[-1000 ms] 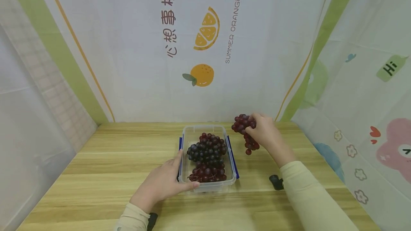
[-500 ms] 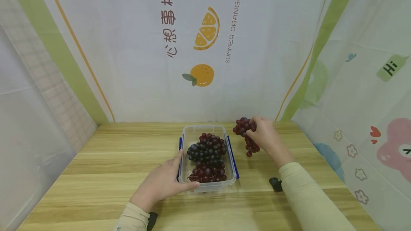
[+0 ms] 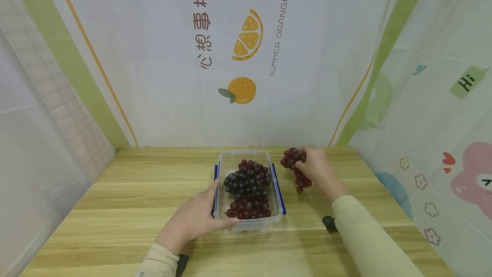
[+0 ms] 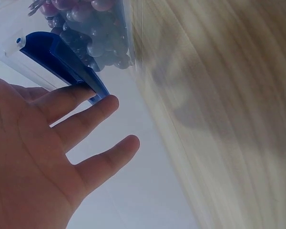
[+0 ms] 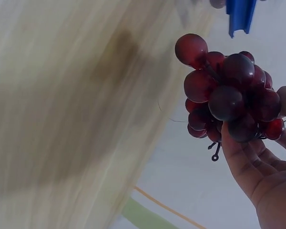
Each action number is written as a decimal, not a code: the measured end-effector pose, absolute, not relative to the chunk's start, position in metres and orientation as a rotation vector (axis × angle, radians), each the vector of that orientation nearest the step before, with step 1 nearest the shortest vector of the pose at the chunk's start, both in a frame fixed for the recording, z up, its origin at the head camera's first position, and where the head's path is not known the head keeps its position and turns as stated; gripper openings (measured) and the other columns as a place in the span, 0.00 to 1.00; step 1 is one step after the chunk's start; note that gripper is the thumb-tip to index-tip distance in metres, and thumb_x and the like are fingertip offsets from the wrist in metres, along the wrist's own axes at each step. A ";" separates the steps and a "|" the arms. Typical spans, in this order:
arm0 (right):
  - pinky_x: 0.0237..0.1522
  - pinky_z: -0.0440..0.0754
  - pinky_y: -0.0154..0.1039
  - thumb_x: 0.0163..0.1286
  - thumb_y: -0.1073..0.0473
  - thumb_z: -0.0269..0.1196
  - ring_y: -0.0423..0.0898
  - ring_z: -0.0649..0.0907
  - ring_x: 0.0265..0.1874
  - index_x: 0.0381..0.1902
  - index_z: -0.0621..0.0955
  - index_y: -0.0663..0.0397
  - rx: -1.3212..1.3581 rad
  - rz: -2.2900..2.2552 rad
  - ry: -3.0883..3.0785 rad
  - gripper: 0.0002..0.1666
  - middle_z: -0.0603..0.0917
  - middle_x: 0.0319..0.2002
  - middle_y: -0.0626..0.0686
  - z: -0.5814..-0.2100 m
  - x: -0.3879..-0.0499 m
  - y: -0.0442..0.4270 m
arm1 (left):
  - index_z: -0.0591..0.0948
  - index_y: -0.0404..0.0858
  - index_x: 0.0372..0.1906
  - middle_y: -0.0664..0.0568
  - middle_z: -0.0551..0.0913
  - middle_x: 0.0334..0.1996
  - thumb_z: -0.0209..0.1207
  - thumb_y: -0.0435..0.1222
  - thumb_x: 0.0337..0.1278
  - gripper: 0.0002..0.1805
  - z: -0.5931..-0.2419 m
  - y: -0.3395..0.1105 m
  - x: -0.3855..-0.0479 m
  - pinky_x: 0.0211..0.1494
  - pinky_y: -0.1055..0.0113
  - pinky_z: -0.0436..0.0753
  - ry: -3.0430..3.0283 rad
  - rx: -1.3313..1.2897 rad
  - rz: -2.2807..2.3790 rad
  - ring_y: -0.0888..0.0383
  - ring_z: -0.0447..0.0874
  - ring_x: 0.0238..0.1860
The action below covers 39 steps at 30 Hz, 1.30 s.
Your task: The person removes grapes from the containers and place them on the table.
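Observation:
My right hand pinches a bunch of red grapes just above the wooden table, right of a clear plastic food box. The right wrist view shows the dangling grapes with thumb and fingers around their upper part. Inside the lidless box lie a dark, nearly black bunch of grapes and red grapes. My left hand rests against the box's left side, its thumb on the front rim. Its fingers are extended, some touching a blue side latch.
Wooden table surrounds the box. A blue latch hangs on the box's right side. Behind stands a white cloth backdrop printed with oranges. Black wrist mounts sit at both cuffs.
My right hand has sunk a little toward the table with the red grapes, drifting slightly right. The left hand and the box have stayed put.

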State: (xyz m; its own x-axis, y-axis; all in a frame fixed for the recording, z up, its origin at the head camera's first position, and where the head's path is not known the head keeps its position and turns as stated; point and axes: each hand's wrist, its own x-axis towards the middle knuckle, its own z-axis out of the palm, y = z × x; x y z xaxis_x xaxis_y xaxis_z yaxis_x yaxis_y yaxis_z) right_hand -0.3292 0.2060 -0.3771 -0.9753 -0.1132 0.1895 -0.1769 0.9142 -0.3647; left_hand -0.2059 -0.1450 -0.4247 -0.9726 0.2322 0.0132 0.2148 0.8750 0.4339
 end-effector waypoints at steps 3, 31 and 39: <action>0.50 0.88 0.54 0.70 0.60 0.69 0.60 0.84 0.49 0.51 0.82 0.63 0.224 0.562 -2.923 0.15 0.85 0.51 0.68 -0.383 -0.331 0.207 | 0.52 0.37 0.87 0.33 0.70 0.78 0.59 0.83 0.45 0.75 -0.425 -0.145 -0.206 0.72 0.38 0.80 3.003 0.361 0.687 0.35 0.75 0.75; 0.56 0.87 0.57 0.73 0.59 0.69 0.62 0.87 0.54 0.57 0.83 0.67 0.181 0.472 -3.087 0.20 0.87 0.54 0.67 -0.409 -0.340 0.220 | 0.52 0.38 0.87 0.32 0.72 0.77 0.58 0.84 0.45 0.75 -0.425 -0.146 -0.209 0.70 0.37 0.81 2.996 0.363 0.658 0.34 0.76 0.74; 0.63 0.84 0.64 0.73 0.57 0.68 0.68 0.84 0.61 0.65 0.80 0.69 0.206 0.445 -3.135 0.29 0.85 0.60 0.71 -0.411 -0.338 0.222 | 0.53 0.37 0.87 0.33 0.72 0.77 0.60 0.83 0.45 0.75 -0.426 -0.146 -0.209 0.69 0.37 0.81 3.000 0.368 0.667 0.34 0.77 0.74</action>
State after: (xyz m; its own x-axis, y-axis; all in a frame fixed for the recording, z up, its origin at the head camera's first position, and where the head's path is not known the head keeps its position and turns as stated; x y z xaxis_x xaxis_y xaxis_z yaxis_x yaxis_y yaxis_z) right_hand -0.3384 0.2219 -0.4111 -0.9910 -0.1329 -0.0125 -0.1242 0.9522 -0.2791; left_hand -0.2090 -0.1456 -0.4259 -0.9706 0.2404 0.0068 0.2206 0.8789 0.4228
